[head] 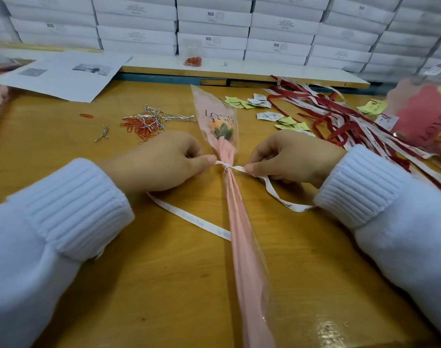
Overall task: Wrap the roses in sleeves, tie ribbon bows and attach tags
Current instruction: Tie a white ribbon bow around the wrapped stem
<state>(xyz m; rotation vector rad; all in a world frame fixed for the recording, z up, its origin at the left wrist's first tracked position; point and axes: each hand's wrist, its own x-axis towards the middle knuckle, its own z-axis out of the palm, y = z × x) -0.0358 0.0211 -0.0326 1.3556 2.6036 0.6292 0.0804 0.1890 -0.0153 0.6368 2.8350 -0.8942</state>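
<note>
An orange rose [220, 128] lies in a pink and clear sleeve [242, 237] that runs from the table's middle toward me. A white printed ribbon [194, 218] is knotted around the sleeve's neck. My left hand [161, 162] pinches the ribbon just left of the knot. My right hand [289, 156] pinches it just right of the knot. Both loose ribbon tails trail on the table under my wrists.
The wooden table [151, 285] also carries silver twist ties and orange clips [149, 123], yellow and white tags [267, 110], a heap of red and white ribbons [340, 121] and wrapped roses [425, 114] at right. Printed sheets [63, 74] lie far left. White boxes [214, 26] are stacked behind.
</note>
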